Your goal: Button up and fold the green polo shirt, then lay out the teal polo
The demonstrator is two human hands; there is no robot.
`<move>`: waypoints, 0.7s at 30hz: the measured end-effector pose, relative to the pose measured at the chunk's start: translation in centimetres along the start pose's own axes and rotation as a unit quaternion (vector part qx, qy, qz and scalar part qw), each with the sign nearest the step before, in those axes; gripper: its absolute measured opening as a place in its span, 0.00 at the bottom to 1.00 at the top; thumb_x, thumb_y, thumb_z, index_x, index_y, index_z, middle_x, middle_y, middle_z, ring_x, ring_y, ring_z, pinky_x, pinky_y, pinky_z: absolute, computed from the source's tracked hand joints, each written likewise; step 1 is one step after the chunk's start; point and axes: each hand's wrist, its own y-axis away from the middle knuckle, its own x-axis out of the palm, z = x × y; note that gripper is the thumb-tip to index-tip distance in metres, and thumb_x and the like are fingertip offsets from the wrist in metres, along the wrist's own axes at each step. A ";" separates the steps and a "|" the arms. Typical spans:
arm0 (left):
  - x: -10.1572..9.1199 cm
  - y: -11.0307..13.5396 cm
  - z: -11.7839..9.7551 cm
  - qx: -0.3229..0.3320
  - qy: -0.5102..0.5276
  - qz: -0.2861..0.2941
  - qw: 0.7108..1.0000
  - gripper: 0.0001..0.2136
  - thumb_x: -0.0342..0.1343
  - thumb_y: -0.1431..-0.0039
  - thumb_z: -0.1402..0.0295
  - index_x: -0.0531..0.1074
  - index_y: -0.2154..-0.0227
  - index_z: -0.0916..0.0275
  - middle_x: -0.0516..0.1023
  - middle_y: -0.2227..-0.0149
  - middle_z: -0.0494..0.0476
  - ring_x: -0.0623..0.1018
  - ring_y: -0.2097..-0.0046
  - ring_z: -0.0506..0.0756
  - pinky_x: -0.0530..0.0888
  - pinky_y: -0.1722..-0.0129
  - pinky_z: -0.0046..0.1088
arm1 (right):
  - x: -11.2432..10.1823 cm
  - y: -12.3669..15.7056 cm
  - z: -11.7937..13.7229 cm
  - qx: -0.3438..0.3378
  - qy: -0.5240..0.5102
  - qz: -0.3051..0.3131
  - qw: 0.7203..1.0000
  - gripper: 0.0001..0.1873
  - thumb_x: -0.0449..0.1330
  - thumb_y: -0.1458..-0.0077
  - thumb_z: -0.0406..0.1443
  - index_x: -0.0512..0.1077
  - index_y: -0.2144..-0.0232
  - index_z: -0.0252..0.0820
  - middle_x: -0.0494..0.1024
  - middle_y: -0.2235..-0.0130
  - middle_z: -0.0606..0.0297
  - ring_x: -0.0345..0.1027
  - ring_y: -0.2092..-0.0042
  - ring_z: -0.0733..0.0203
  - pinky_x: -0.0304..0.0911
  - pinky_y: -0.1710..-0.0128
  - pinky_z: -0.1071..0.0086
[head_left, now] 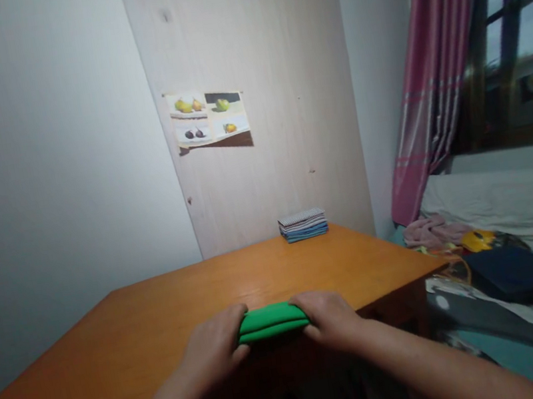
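A: Item one, nearest the lens?
B: Two bare forearms coming in from the bottom edge. The left hand [213,346] and the right hand [328,318] sit side by side, knuckles up.

A: State of the hands?
B: Both are curled shut, each gripping one end of a green cloth [271,321].

A: Location of the cloth?
B: Folded into a flat band, lying between the two hands at the near edge of the table [153,312], towards its right-hand part.

A: Table surface?
B: Orange-brown wood. A wide bare stretch runs left of the hands and another behind them to the far edge.

A: Other stock on it?
B: One stack of folded cloths [303,225], blue and grey, at the far edge against a pale board [264,58], well apart from the hands.

A: On the board?
B: A sheet of fruit pictures [210,117].

A: Right of the table?
B: The right corner stands close to a bed [504,199] strewn with things. A pink striped curtain [434,78] hangs above.
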 end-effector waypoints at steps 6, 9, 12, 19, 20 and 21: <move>-1.1 -0.2 2.2 -0.026 0.121 -0.058 0.991 0.13 0.55 0.41 0.59 0.71 0.56 0.58 0.79 0.57 0.58 0.77 0.57 0.60 0.70 0.59 0.33 | -2.6 -2.2 -1.9 0.002 -0.121 0.017 0.993 0.13 0.58 0.43 0.39 0.75 0.55 0.49 0.81 0.59 0.65 0.73 0.58 0.56 0.62 0.60 0.67; -1.3 -0.6 3.1 -0.010 0.263 -0.077 0.962 0.15 0.54 0.39 0.54 0.72 0.57 0.59 0.78 0.60 0.56 0.77 0.59 0.58 0.71 0.60 0.31 | -2.8 -3.1 -2.9 -0.037 -0.251 0.001 0.967 0.14 0.56 0.38 0.44 0.75 0.55 0.45 0.80 0.58 0.63 0.72 0.58 0.56 0.64 0.58 0.67; -1.3 -1.0 3.3 -0.015 0.384 -0.087 0.919 0.17 0.54 0.39 0.51 0.73 0.58 0.60 0.78 0.63 0.54 0.76 0.62 0.56 0.71 0.64 0.28 | -2.9 -4.0 -3.7 -0.039 -0.347 -0.022 0.937 0.18 0.55 0.37 0.48 0.75 0.60 0.41 0.78 0.60 0.62 0.70 0.58 0.57 0.64 0.58 0.66; 0.0 -3.5 3.4 -0.130 0.499 -0.128 0.848 0.23 0.56 0.44 0.43 0.72 0.67 0.61 0.71 0.72 0.48 0.69 0.70 0.51 0.66 0.70 0.25 | -1.1 -6.2 -5.4 0.087 -0.410 -0.066 0.906 0.24 0.57 0.43 0.55 0.71 0.66 0.40 0.72 0.69 0.68 0.63 0.67 0.61 0.60 0.66 0.68; 0.6 -4.1 3.6 -0.141 0.504 -0.133 0.842 0.24 0.56 0.46 0.42 0.71 0.69 0.61 0.70 0.73 0.48 0.68 0.70 0.51 0.66 0.70 0.25 | -0.6 -6.6 -5.7 0.104 -0.399 -0.072 0.908 0.23 0.57 0.42 0.55 0.70 0.67 0.40 0.72 0.70 0.68 0.63 0.68 0.61 0.59 0.67 0.68; 1.3 -4.7 3.8 -0.152 0.505 -0.137 0.839 0.25 0.56 0.47 0.40 0.70 0.71 0.61 0.68 0.74 0.47 0.67 0.71 0.51 0.65 0.71 0.25 | 0.0 -7.0 -6.0 0.121 -0.380 -0.078 0.914 0.22 0.56 0.42 0.54 0.70 0.67 0.40 0.72 0.70 0.68 0.63 0.68 0.61 0.58 0.67 0.69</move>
